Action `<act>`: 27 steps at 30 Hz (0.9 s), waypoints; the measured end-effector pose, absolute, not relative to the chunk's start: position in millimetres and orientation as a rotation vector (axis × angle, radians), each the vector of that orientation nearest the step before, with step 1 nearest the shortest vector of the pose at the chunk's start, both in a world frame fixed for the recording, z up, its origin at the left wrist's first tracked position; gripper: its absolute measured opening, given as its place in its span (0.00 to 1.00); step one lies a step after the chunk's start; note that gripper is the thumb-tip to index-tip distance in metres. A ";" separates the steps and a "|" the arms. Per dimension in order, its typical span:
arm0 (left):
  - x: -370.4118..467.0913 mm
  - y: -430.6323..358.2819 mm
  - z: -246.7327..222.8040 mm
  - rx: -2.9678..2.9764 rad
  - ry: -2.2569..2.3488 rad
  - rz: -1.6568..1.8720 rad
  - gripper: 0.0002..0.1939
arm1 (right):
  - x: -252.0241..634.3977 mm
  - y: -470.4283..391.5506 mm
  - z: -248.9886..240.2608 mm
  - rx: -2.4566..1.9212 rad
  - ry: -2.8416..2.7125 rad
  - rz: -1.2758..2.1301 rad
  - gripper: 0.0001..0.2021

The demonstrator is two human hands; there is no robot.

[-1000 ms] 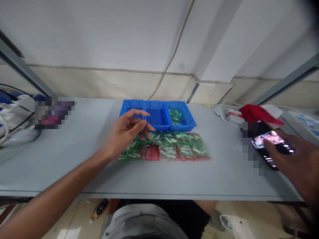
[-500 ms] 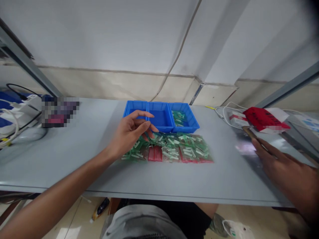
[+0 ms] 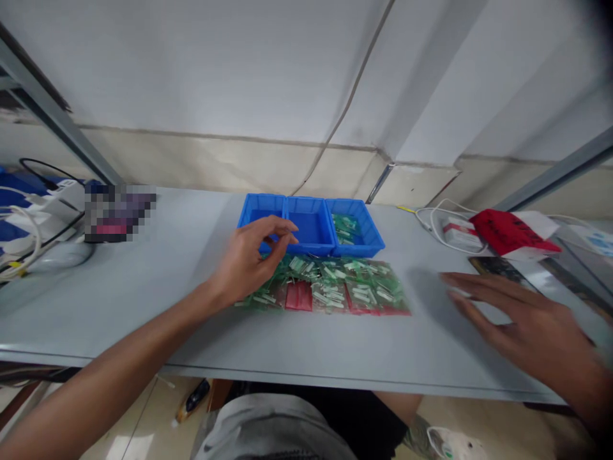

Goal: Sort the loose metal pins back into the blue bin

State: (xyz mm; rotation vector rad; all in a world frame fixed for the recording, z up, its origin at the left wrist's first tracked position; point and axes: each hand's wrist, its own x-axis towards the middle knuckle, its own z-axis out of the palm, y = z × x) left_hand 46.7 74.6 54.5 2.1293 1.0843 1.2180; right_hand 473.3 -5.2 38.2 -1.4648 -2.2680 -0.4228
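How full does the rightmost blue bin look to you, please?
Partly full: green items lie low in the bin, with bare blue showing beside them.

- Premises: small-parts workshop, apparently.
- Plain grey counter (image 3: 335,348) between metal uprights (image 3: 93,155).
- Twelve o'clock: three blue bins (image 3: 309,227) behind bagged small parts (image 3: 330,295).
- Ten o'clock: white power strip (image 3: 52,201) with cables (image 3: 37,239).

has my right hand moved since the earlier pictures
Yes: your right hand has moved left, its fingertips now closer to the blue bins.
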 end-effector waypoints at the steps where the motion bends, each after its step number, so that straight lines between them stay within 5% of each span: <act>1: 45.5 76.1 53.8 2.325 1.103 1.216 0.09 | 447.4 -1.7 44.5 -1.292 -2.400 -0.274 0.14; 10: 34.8 97.8 28.3 2.899 1.077 0.875 0.14 | 303.3 71.2 72.3 -0.682 -2.542 -0.215 0.08; 27: 29.5 107.1 26.0 2.811 1.019 0.992 0.13 | 328.3 112.1 29.1 -0.776 -2.400 -0.012 0.11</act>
